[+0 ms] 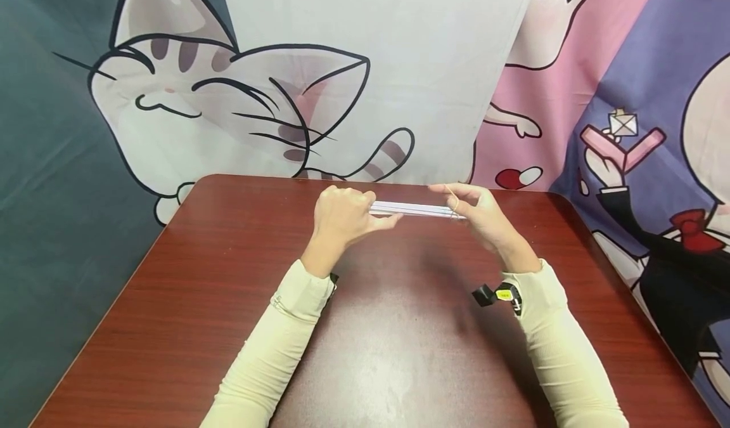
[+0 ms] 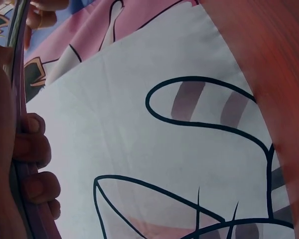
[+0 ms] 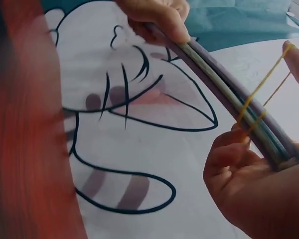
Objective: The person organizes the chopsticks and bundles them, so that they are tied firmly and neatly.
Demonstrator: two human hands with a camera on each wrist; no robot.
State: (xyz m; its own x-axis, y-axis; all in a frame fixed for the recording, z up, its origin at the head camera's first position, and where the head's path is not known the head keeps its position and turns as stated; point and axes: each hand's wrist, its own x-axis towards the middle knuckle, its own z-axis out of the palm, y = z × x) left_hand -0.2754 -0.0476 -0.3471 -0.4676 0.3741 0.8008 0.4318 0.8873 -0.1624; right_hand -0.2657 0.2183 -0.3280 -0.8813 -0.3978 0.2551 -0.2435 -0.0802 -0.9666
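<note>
Right wrist — fingers (image 3: 229,155) half-curled round bundle (image 3: 213,74), stretching yellow band (image 3: 267,76).

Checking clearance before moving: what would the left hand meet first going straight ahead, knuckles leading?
Probably the white cat-printed fabric backdrop behind the brown wood-grain table; depth from the left hand is unclear.

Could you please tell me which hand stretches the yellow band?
The right hand: it stretches the yellow band; the left hand only grips the bundle of sticks.
</note>
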